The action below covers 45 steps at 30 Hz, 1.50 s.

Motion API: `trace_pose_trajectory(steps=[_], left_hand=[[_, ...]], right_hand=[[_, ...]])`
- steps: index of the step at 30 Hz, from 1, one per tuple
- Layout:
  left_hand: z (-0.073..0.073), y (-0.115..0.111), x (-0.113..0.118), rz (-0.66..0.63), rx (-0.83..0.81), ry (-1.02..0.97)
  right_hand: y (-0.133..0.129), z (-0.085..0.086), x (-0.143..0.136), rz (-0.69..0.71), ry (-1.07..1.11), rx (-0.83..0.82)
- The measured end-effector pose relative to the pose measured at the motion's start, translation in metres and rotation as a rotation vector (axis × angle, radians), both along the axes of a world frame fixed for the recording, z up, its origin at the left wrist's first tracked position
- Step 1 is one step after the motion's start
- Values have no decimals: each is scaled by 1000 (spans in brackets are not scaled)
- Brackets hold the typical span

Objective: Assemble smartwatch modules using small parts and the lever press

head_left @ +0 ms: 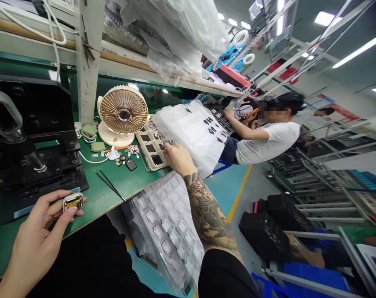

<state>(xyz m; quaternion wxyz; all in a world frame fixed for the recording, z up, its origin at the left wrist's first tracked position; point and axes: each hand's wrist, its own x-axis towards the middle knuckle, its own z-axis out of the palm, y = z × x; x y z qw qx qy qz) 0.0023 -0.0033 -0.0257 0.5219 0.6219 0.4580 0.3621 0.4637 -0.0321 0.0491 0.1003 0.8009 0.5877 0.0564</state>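
Between the thumb and fingers of my left hand (40, 238) is a small open watch case (73, 202), pale-rimmed, with a yellow battery-like part showing inside. My right hand (179, 158) reaches over the right side of a beige compartment tray (149, 154) that holds dark flat parts. Its fingers are drawn together at the tray; whatever they pinch is too small to make out. Black tweezers (110, 185) lie on the green bench mat between my hands. Close behind them sits a dark square watch-like piece (131, 164), with small loose components (121, 159) beside it.
A black press (35, 140) with a metal lever stands at the left. A cream fan (123, 115) stands behind the loose parts. White sheets with black pieces (188, 128) lie beyond the tray. Below the bench edge is a plastic tray of white frames (172, 231). A co-worker (262, 140) sits farther right.
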Motion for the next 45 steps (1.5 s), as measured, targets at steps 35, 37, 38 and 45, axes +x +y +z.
trace_pose_trajectory(steps=[35,37,38,45], left_hand=[[14,3,2,-126,225,72],[18,3,4,-143,217,84],[20,3,5,-150,208,86],[25,0,7,-138,249,47]], right_hand=[[-15,-13,-137,455,788,813],[-9,-24,-173,523,977,839],[-6,-29,-189,545,1068,848],[14,-32,-240,676,1279,720]])
